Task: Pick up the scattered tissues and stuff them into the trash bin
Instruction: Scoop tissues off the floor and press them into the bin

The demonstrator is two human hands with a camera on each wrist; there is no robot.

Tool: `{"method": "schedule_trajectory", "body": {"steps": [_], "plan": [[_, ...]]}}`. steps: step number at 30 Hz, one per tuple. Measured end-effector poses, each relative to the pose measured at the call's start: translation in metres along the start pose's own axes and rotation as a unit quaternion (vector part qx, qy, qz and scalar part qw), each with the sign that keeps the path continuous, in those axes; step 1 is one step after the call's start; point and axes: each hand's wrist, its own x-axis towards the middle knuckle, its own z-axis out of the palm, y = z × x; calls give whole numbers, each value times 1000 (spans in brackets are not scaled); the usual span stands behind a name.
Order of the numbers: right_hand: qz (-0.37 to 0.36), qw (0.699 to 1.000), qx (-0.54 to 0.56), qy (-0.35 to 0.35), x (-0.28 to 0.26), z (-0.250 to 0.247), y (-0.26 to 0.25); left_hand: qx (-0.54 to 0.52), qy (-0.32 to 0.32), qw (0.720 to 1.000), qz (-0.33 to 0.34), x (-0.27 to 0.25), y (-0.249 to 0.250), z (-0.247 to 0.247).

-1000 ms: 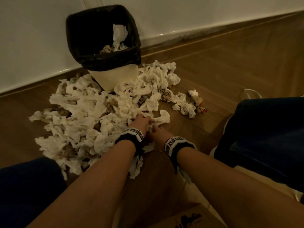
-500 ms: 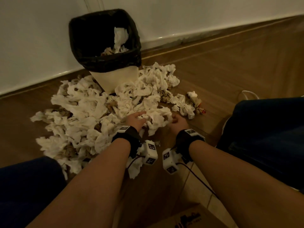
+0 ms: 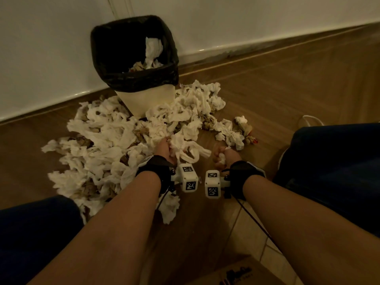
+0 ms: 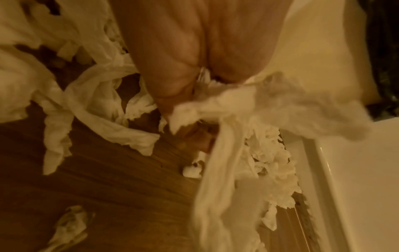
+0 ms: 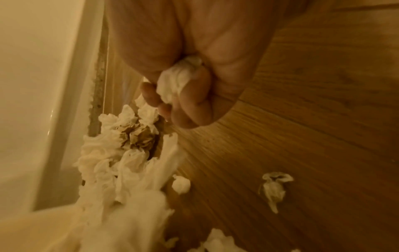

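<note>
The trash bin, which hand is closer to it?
Left. The left hand grips tissues at the pile's near edge, nearly straight in front of the trash bin. The right hand sits farther back and off to the right.

Lighting: dim, warm, yellowish. Head view: wide-angle bend at edges, dark corners, faint glare along skirting (image 3: 205,50). Both wrist views: soft, motion-blurred, grainy, strongly orange-tinted.

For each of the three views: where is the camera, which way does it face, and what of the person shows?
Head: looks forward and down at trash bin, tissues; both forearms, left hand, right hand, knees show.
Left wrist: along the palm; fingers grip a tissue bunch.
Right wrist: along the palm; fist around a wad.
Shared: floor, tissues, held wads.
</note>
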Motion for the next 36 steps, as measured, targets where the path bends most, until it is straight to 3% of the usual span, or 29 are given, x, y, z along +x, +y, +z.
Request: {"method": "schedule_trajectory", "body": {"steps": [4,7,9,12,15,20,23,28,31,34,36], "plan": [[9,999,7,-47,-15,1,-3,-49,-20,998,-29,-5,2,2],[11,999,29,-43,-17,2,-6,149,35,988,-5,-1,6,2],[6,1000,17,-18,-16,4,-8,186,37,982,26,5,4,0],[10,999,-41,18,-13,4,-6,148,22,988,28,7,2,1],[12,999,-40,5,-12,5,-3,96,-17,995,24,3,2,3],[-1,997,-72,-19,-18,4,-2,149,51,986,54,-4,8,7],[-21,994,-108,23,-23,4,-8,56,11,997,46,-7,14,10],[-18,999,-33,35,-30,9,-20,108,66,987,101,-16,27,15],[-51,996,-37,66,-33,15,-31,84,82,986,116,-21,39,23],[-84,992,-26,91,-36,20,-42,53,55,987,139,-28,49,27],[-104,993,-5,63,-38,24,-47,27,8,987,156,-34,57,27]]}}
